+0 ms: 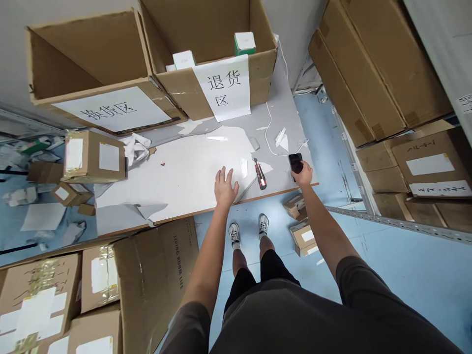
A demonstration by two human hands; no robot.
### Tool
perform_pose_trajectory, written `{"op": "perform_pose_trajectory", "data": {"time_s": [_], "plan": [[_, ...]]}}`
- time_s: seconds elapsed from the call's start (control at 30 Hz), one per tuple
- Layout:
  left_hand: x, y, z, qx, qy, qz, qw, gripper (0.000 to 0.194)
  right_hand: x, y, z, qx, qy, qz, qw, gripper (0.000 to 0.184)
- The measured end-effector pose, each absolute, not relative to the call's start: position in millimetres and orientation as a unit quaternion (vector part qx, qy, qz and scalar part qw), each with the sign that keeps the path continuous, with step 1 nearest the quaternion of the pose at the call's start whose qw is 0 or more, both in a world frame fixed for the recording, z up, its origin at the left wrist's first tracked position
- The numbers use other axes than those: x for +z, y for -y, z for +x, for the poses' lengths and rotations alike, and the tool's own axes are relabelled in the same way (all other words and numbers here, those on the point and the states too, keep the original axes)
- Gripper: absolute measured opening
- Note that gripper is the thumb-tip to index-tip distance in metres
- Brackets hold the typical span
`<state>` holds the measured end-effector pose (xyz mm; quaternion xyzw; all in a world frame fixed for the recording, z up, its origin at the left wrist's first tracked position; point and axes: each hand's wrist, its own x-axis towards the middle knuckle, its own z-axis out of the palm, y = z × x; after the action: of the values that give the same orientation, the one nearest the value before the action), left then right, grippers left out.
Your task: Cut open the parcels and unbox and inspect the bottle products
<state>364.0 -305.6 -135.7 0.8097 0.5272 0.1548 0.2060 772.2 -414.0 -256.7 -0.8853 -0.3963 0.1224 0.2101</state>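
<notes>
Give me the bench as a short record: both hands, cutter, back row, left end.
Left hand: fingers spread, near the table's front edge
Right hand: holding black phone, table's right end
Cutter: red-and-black utility knife, lying between the hands
Back row: left open carton and right open carton, each with a paper sign
Left end: labelled box beside crumpled paper

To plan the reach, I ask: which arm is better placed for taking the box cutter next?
Left, I would judge: the left grip is open, empty and nearer the box cutter, while the right grip is on the phone.
</notes>
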Motion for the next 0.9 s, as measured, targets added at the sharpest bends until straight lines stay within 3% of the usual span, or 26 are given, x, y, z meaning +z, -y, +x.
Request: {"op": "perform_pose_trajectory", "data": {"time_s": [0.13,0.5,0.67,0.9], "plan": [[-135,303,363,0.158,-0.529,0.807,0.209,0.06,-250,425,779,0.138,0.417,-0.867,0.233,0.087],[-131,304,363,0.162,-0.531,0.802,0.22,0.059,-241,455,803,0.201,0.35,-0.874,0.272,0.071],[-132,305,360,0.159,-0.529,0.805,0.214,0.058,-246,430,807,0.172,0.324,-0.904,0.219,0.058],[-131,297,355,0.17,-0.529,0.806,0.203,0.058,-238,415,814,0.184,0.306,-0.916,0.182,0.055]]}}
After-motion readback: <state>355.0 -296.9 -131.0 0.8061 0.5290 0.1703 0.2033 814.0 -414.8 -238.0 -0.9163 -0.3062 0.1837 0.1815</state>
